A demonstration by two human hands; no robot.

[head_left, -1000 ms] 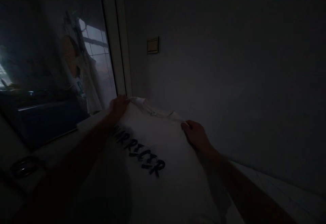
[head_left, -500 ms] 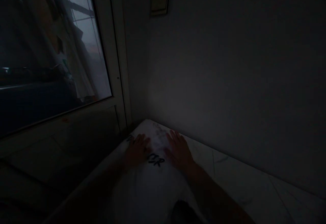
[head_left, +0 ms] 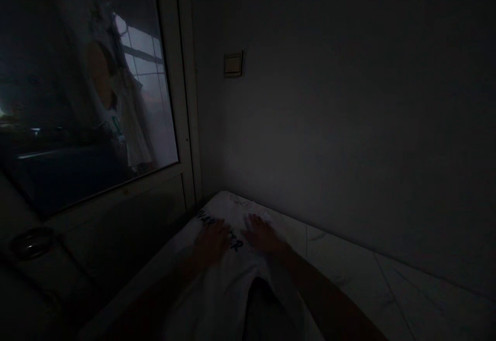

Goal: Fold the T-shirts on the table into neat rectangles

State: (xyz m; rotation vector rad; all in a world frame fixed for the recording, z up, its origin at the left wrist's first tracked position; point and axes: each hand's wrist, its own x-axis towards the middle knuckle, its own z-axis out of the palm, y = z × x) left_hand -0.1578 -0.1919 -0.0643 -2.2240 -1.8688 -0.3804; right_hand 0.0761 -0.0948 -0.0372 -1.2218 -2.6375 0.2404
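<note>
Your left hand [head_left: 211, 241] and right hand [head_left: 263, 235] have let go of the collar and now rest open, palms down and a little apart, clamped on nothing. The white T-shirt [head_left: 217, 294] lies flat beneath them, pushed into the corner of the veined white worktop [head_left: 349, 263], right up against the wall [head_left: 329, 124]. Its black lettering [head_left: 220, 232] runs across the cloth, partly under your left hand. Nearer you, the fabric parts around a dark gap [head_left: 263, 310] - too dim to tell what fold that is. To the left stands a glazed door [head_left: 147, 98] with a faint reflection in it, and a switch plate [head_left: 233, 64] sits on the wall above.
</note>
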